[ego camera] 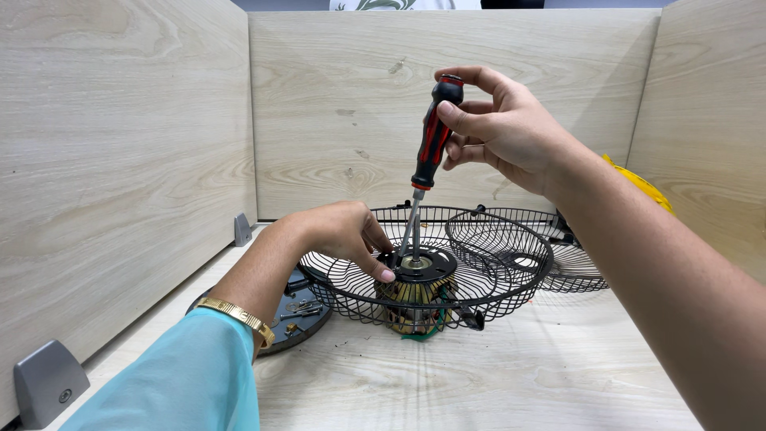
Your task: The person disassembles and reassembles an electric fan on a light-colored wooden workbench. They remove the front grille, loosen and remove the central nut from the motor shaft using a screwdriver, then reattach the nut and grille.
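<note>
My right hand point(503, 128) grips the red and black handle of a screwdriver point(431, 144), held upright with its shaft angled down into the black hub point(427, 267) of a black wire fan grille point(351, 295). Under the hub sits a fan motor point(415, 307) with copper windings. My left hand point(343, 231) rests on the grille's left side, thumb pressed to the hub's edge. A gold bracelet and a light blue sleeve cover my left wrist.
A second wire grille point(499, 243) leans inside the first, and a third point(578, 267) lies behind at the right. A dark round tray point(299, 315) holding screws sits at the left. Something yellow point(642, 187) shows behind my right arm. Wooden partition walls enclose the bench.
</note>
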